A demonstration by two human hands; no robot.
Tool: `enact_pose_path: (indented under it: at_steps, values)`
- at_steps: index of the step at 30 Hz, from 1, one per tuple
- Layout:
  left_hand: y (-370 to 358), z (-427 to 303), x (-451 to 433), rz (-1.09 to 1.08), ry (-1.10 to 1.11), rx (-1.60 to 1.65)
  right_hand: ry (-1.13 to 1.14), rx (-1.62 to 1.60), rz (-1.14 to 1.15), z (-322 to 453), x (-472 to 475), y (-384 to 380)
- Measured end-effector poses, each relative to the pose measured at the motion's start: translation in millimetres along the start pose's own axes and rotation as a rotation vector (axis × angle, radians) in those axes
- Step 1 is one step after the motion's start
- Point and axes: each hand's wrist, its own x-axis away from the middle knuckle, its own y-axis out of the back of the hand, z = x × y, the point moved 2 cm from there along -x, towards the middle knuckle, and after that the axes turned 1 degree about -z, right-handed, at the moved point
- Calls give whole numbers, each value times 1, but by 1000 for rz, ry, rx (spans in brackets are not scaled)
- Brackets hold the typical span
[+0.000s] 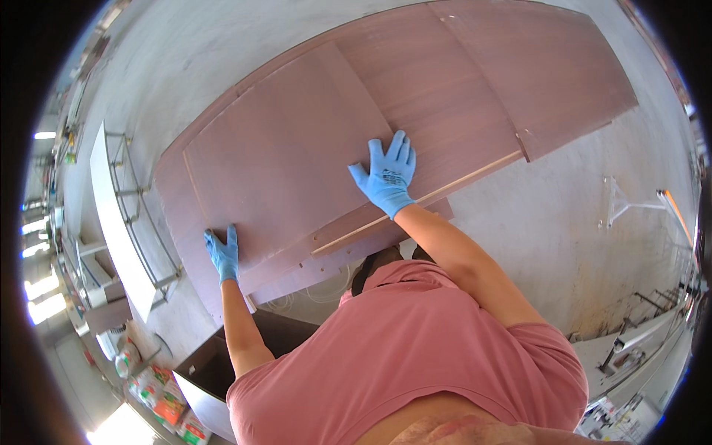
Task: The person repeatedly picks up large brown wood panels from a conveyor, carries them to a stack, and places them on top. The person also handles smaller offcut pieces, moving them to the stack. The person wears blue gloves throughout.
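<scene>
Large flat reddish-brown boards (278,144) lie overlapping before me. My left hand (223,255), in a blue glove, rests with fingers apart on the boards near a pale strip at the left. My right hand (388,173), in a matching glove with dark print on its back, lies spread near the edge of an upper board. Neither hand is closed around anything. Below my right hand a thin light-coloured edge strip (467,179) runs along the near side of the boards. Another board panel (556,72) extends to the far right.
A dark open box (214,356) with a pale outer side stands by my left arm. Left of the boards is a metal-framed rack with a white panel (119,222). Colourful bags (169,403) lie at lower left. A white metal stand (634,204) is on the grey floor at right.
</scene>
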Motion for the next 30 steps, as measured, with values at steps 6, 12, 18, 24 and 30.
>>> enact_pose_path:
  at_steps: [6,12,18,24,30]
  values:
    - [-9,-13,11,-105,96,-159,-17,-34,124,-6,2,9]
    - [-5,-78,24,-78,107,-321,131,-158,133,-42,10,34]
    - [-26,-266,97,-80,-406,20,109,-277,65,-137,73,89]
    - [-61,-429,173,-78,-634,-32,-54,-82,171,-285,170,129]
    - [-75,-443,189,-47,-602,-166,-472,40,337,-437,300,155]
